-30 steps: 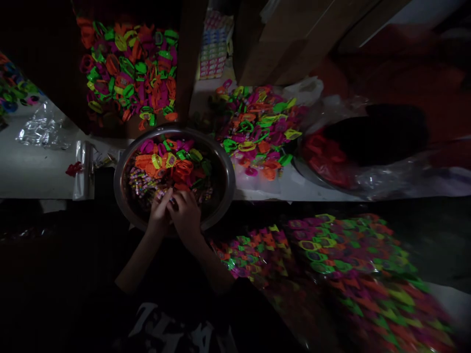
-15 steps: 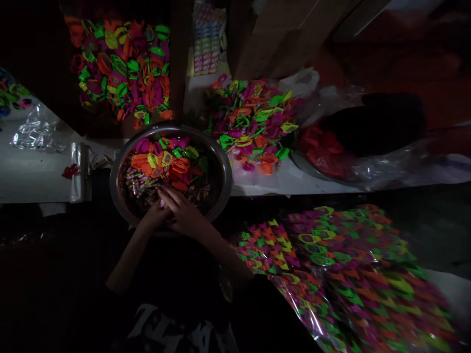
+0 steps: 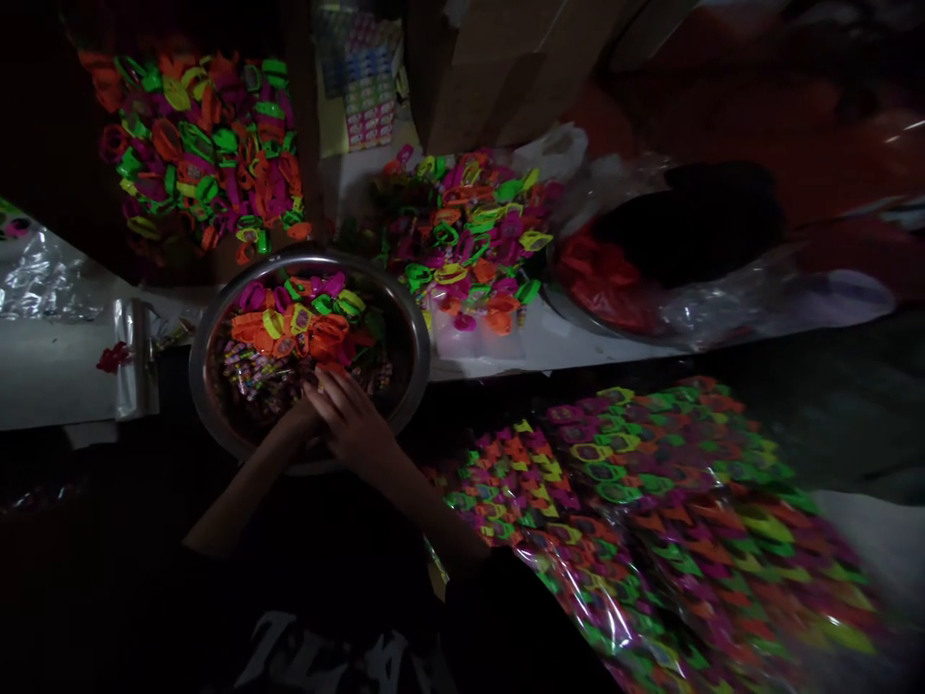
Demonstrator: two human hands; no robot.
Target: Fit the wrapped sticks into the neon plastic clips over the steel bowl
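A round metal bowl (image 3: pixel 217 424) sits in front of me, holding neon orange, pink and green plastic toy pieces (image 3: pixel 296 318) and small wrapped candies (image 3: pixel 250 376). Both my hands are at the bowl's near side. My right hand (image 3: pixel 354 419) lies over the contents with its fingers curled toward the left. My left hand (image 3: pixel 296 419) is mostly hidden under the right one, and its fingers do not show. What either hand holds is hidden in the dim light.
Heaps of neon toy pieces lie at the back left (image 3: pixel 195 154) and back middle (image 3: pixel 462 231). Plastic-wrapped sheets of packed toys (image 3: pixel 650 511) spread at the right. A red-filled clear bag (image 3: pixel 614 280), foil wrap (image 3: pixel 43 280) and cardboard boxes (image 3: pixel 520 58) stand around.
My right hand has slid over my left hand at the bowl's near side. The view has shifted, so everything sits further left in the picture.
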